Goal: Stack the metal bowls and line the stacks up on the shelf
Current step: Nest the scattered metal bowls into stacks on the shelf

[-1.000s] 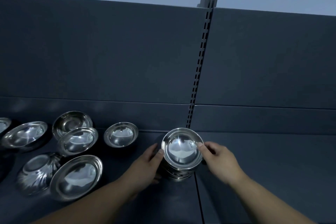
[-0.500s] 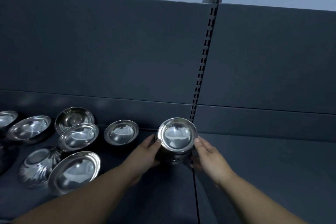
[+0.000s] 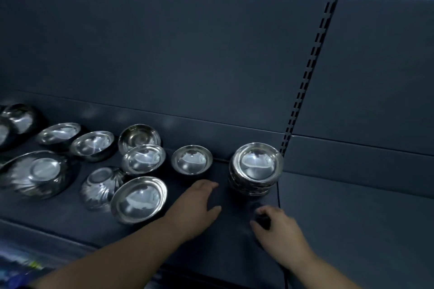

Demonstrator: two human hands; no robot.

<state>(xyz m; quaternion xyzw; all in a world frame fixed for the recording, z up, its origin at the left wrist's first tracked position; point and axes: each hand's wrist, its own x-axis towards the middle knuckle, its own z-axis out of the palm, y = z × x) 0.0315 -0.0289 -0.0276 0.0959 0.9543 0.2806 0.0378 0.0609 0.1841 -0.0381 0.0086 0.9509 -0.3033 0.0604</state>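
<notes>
The stack of bowls (image 3: 257,168) stood mouth-up at the back of the shelf (image 3: 352,218), just beside the slotted upright (image 3: 307,73). Neither hand touched it. The left hand (image 3: 195,209) hovered palm-down with fingers extended and held nothing, near the small single bowl (image 3: 192,159). The right hand (image 3: 279,230) hung in front of the stack with fingers loosely curled, also empty. The bowls looked like thin polished steel, so they were probably light, rigid and slippery, and likely to nest readily but slide or clatter if tipped. A loose bowl would best be taken at the rim, thumb inside and fingers under the outer wall. The stack, being heavier, would be better gripped low on opposite sides. The small single bowl lay nearest the stack with open shelf between them, and nothing seemed to block its transfer. To the left, a mid-row bowl (image 3: 143,159) sat touching or overlapping a tilted bowl (image 3: 139,137) behind it, so lifting one might disturb the other. The wide front bowl (image 3: 139,199) lay close to the left forearm and just beside an upturned fluted bowl (image 3: 102,186). This and the large upturned fluted bowl (image 3: 37,173) would probably need turning over before stacking.
</notes>
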